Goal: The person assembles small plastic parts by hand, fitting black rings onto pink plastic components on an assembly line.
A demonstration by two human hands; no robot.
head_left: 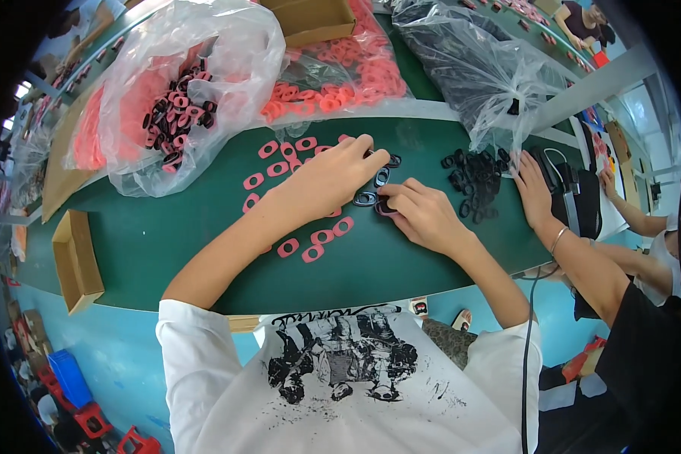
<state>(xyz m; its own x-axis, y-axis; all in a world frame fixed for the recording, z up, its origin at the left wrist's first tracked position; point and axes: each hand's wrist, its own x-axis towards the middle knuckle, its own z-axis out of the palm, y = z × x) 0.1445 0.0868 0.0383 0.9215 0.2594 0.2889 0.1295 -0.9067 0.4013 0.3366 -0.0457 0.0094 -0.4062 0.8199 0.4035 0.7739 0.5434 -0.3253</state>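
My left hand (339, 172) reaches over the green table with its fingers curled and pressed together; a dark bit shows at the fingertips, but what they hold is mostly hidden. A small black oval piece (393, 160) lies right beside those fingertips. My right hand (424, 216) pinches an oval ring (386, 208), black on top with pink along its lower edge. Between my hands lie a black oval ring (382, 177) and another glossy black ring (365, 199). Several flat pink oval rings (288, 247) are spread around and under my left forearm.
Loose black parts (473, 181) are heaped at the right, near a co-worker's hand (533, 189). Along the back stand a clear bag of pink-black pieces (178, 113), pink rings in plastic (333, 94) and a bag of black parts (469, 68). A cardboard box (77, 261) sits far left.
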